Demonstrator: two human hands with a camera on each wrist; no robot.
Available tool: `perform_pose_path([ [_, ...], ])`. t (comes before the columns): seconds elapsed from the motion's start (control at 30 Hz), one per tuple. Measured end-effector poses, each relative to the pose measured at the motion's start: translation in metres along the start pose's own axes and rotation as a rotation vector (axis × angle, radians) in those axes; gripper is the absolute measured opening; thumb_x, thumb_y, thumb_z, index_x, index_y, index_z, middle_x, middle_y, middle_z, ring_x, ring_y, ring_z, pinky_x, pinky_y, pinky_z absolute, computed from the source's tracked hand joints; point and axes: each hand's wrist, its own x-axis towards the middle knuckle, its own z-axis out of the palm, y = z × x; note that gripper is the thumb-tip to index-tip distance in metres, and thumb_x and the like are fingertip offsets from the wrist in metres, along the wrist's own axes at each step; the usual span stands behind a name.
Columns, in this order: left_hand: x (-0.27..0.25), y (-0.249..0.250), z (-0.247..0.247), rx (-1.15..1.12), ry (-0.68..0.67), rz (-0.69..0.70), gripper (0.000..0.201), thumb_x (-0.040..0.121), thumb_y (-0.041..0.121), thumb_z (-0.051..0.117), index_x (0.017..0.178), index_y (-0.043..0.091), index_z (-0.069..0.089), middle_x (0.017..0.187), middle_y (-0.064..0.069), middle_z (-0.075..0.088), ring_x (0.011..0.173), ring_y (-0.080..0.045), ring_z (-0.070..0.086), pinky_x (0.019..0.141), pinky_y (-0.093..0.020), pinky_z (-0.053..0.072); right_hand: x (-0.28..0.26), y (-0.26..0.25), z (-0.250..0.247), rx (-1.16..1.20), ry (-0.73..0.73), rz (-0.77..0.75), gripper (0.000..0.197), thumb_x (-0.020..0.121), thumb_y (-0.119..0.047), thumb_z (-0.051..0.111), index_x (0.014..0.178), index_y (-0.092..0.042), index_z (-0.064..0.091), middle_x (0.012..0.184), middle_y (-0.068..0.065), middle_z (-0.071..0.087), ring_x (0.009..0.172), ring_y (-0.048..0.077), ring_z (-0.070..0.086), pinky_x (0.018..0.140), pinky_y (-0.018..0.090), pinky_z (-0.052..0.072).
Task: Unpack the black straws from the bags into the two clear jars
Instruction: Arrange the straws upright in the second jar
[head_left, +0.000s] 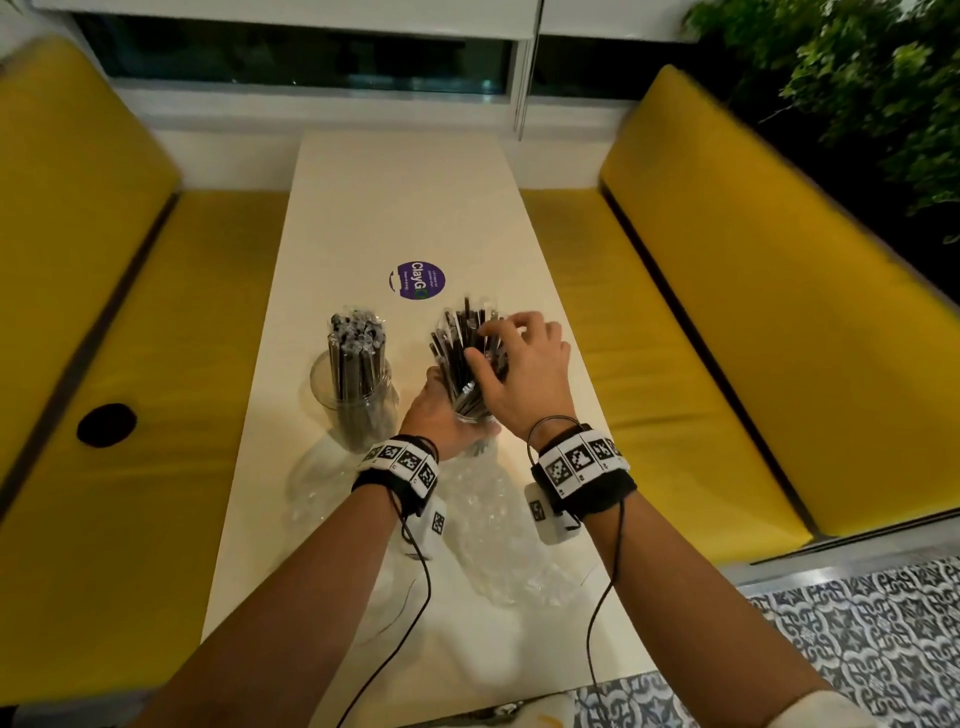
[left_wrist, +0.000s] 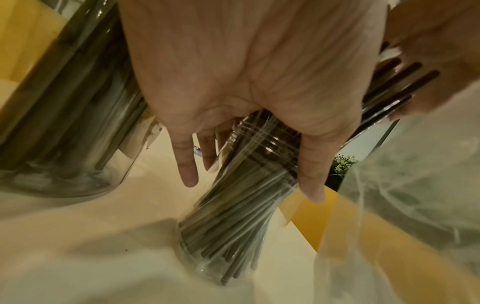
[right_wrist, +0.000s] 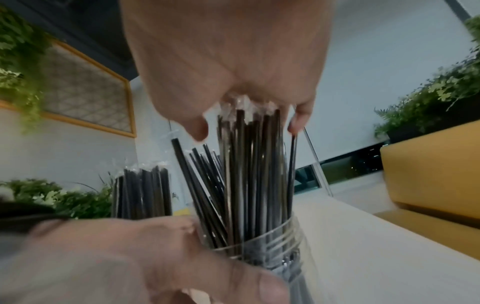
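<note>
Two clear jars stand on the white table (head_left: 384, 197). The left jar (head_left: 353, 400) is packed with wrapped black straws and nobody touches it. My left hand (head_left: 441, 415) grips the right jar (head_left: 472, 415) at its neck, with thumb and fingers round the glass (left_wrist: 249, 164). A bundle of black straws (head_left: 465, 343) fans out of this jar. My right hand (head_left: 524, 369) is curled over the bundle's top, and thumb and fingertips (right_wrist: 298, 121) hold the straw tops (right_wrist: 249, 154). The lower straw ends rest on the jar's bottom (left_wrist: 221, 257).
Crumpled clear plastic bags (head_left: 493, 535) lie on the table in front of the jars, under my wrists. A purple round sticker (head_left: 417, 279) sits behind the jars. Yellow benches (head_left: 727, 322) run along both sides. Green plants (head_left: 857, 78) are at the far right.
</note>
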Motion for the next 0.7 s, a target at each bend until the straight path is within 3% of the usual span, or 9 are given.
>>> perform_pose_path([
  [0.07, -0.001, 0.002, 0.0, 0.043, 0.003, 0.018, 0.103, 0.064, 0.056, 0.091, 0.148, 0.023, 0.041, 0.131, 0.006, 0.067, 0.122, -0.021, 0.065, 0.106, -0.039, 0.053, 0.004, -0.004, -0.008, -0.028, 0.157, -0.021, 0.037, 0.091, -0.054, 0.06, 0.119, -0.03, 0.065, 0.126, 0.002, 0.055, 0.113, 0.025, 0.046, 0.092, 0.041, 0.038],
  [0.13, -0.002, 0.004, 0.001, 0.067, 0.016, 0.005, 0.102, 0.068, 0.05, 0.092, 0.151, 0.019, 0.042, 0.138, -0.002, 0.067, 0.131, -0.029, 0.063, 0.11, -0.041, 0.051, 0.015, -0.007, -0.013, -0.056, 0.158, -0.047, 0.052, 0.087, -0.063, 0.058, 0.132, -0.037, 0.058, 0.141, 0.002, 0.048, 0.125, 0.027, 0.042, 0.099, 0.041, 0.036],
  [0.23, -0.002, 0.009, 0.003, 0.055, 0.013, -0.036, 0.098, 0.075, 0.036, 0.093, 0.154, 0.016, 0.039, 0.141, -0.005, 0.065, 0.133, -0.03, 0.061, 0.11, -0.037, 0.048, 0.031, -0.008, -0.007, -0.077, -0.183, -0.111, 0.071, 0.084, -0.068, 0.062, 0.147, -0.043, 0.045, 0.153, 0.005, 0.041, 0.137, 0.032, 0.038, 0.111, 0.045, 0.037],
  [0.3, -0.002, 0.008, 0.002, 0.068, 0.016, -0.051, 0.087, 0.075, 0.04, 0.093, 0.146, 0.015, 0.049, 0.125, 0.0, 0.066, 0.123, -0.028, 0.064, 0.103, -0.032, 0.049, 0.039, -0.005, -0.002, 0.015, -0.321, -0.165, 0.047, 0.089, -0.041, 0.071, 0.133, -0.029, 0.061, 0.132, 0.007, 0.057, 0.12, 0.03, 0.05, 0.104, 0.049, 0.048],
  [0.37, 0.003, 0.0, 0.004, 0.084, 0.012, -0.047, 0.086, 0.07, 0.052, 0.092, 0.139, 0.016, 0.056, 0.116, 0.006, 0.063, 0.113, -0.021, 0.062, 0.098, -0.026, 0.045, 0.042, -0.004, -0.002, 0.207, -0.206, -0.139, 0.018, 0.091, -0.013, 0.067, 0.109, -0.017, 0.068, 0.106, 0.003, 0.062, 0.099, 0.024, 0.055, 0.09, 0.047, 0.053],
  [0.43, 0.005, -0.002, 0.006, 0.093, 0.0, -0.022, 0.097, 0.06, 0.071, 0.085, 0.139, 0.022, 0.058, 0.125, 0.009, 0.068, 0.12, -0.018, 0.061, 0.098, -0.021, 0.039, 0.036, 0.0, -0.004, 0.297, 0.028, -0.069, 0.015, 0.09, -0.005, 0.062, 0.098, -0.017, 0.065, 0.097, -0.002, 0.061, 0.089, 0.02, 0.055, 0.083, 0.041, 0.051],
  [0.5, 0.007, -0.004, 0.006, 0.085, -0.011, -0.028, 0.098, 0.06, 0.069, 0.086, 0.141, 0.022, 0.058, 0.129, 0.01, 0.067, 0.125, -0.015, 0.059, 0.1, -0.019, 0.036, 0.026, 0.004, -0.006, 0.123, 0.097, -0.067, 0.013, 0.09, -0.013, 0.061, 0.097, -0.023, 0.065, 0.098, -0.005, 0.063, 0.094, 0.022, 0.053, 0.082, 0.037, 0.039],
  [0.6, 0.006, -0.004, 0.005, 0.068, -0.031, -0.028, 0.088, 0.067, 0.048, 0.095, 0.14, 0.018, 0.056, 0.122, 0.011, 0.062, 0.117, -0.014, 0.058, 0.102, -0.023, 0.041, 0.016, 0.01, -0.005, -0.051, -0.026, -0.068, 0.011, 0.093, -0.035, 0.061, 0.101, -0.031, 0.068, 0.118, -0.005, 0.061, 0.114, 0.024, 0.047, 0.089, 0.036, 0.024],
  [0.7, 0.008, -0.005, 0.006, 0.015, -0.04, -0.029, 0.102, 0.052, 0.063, 0.093, 0.138, 0.021, 0.056, 0.13, 0.01, 0.07, 0.125, -0.018, 0.064, 0.115, -0.034, 0.047, 0.026, 0.002, -0.015, 0.086, 0.181, -0.014, 0.024, 0.09, -0.046, 0.061, 0.109, -0.033, 0.065, 0.13, -0.002, 0.054, 0.121, 0.022, 0.043, 0.096, 0.038, 0.03],
])
